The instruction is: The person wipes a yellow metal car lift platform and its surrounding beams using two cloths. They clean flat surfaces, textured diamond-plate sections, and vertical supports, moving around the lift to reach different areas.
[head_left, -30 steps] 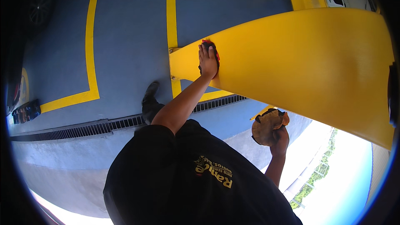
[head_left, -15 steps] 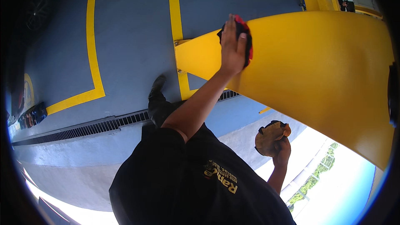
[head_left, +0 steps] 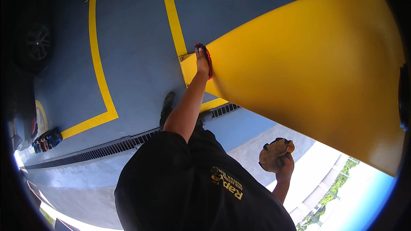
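Observation:
My left hand (head_left: 201, 61) presses a folded black-and-red cloth (head_left: 209, 65) against the lower part of a large, smooth yellow post (head_left: 308, 64). Its fingers lie along the cloth, partly hidden from this side. The post's foot (head_left: 186, 66) is a bolted plate on the floor. Lower right, apart from the post, my right hand (head_left: 286, 167) grips a round, crumpled tan pad (head_left: 274, 155) with dark ragged edges. I cannot tell exactly what kind of pad it is.
Yellow lines (head_left: 100, 68) mark the grey floor (head_left: 132, 38). A slotted drain grate (head_left: 107, 149) runs across behind my feet. At far left stands a dark vehicle with its wheel (head_left: 38, 42) showing. Dark items (head_left: 48, 140) sit near the left edge.
My left hand has slid the cloth down the post toward its foot. The view has shifted, and the post fills more of it. My right hand still holds the pad.

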The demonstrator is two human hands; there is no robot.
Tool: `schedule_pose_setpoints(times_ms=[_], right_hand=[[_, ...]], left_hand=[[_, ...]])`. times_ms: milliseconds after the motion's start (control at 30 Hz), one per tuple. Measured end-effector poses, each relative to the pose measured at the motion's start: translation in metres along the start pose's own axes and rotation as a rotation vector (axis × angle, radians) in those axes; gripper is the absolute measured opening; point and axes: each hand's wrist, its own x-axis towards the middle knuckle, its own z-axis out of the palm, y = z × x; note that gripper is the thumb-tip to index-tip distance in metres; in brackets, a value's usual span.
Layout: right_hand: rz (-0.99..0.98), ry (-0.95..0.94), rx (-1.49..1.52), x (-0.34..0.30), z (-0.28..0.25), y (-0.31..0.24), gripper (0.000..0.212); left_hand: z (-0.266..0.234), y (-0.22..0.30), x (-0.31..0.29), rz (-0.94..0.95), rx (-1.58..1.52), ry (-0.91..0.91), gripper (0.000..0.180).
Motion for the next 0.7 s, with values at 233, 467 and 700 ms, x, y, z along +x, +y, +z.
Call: schedule_pose_setpoints(times_ms=[233, 467, 700], right_hand=[[-0.093, -0.038, -0.025, 0.001, -0.003, -0.003, 0.052], [-0.105, 0.047, 0.353, -0.009, 0.005, 0.035, 0.048], [-0.323, -0.052, 0.434, 0.031, -0.017, 0.03, 0.041]], left_hand=[[-0.05, -0.026, 0.041, -0.082, -0.092, 0.118, 0.068], [-0.028, -0.062, -0.143, -0.389, -0.216, -0.085, 0.061], [-0.006, -0.03, -0.191, -0.446, -0.378, -0.303, 0.054]])
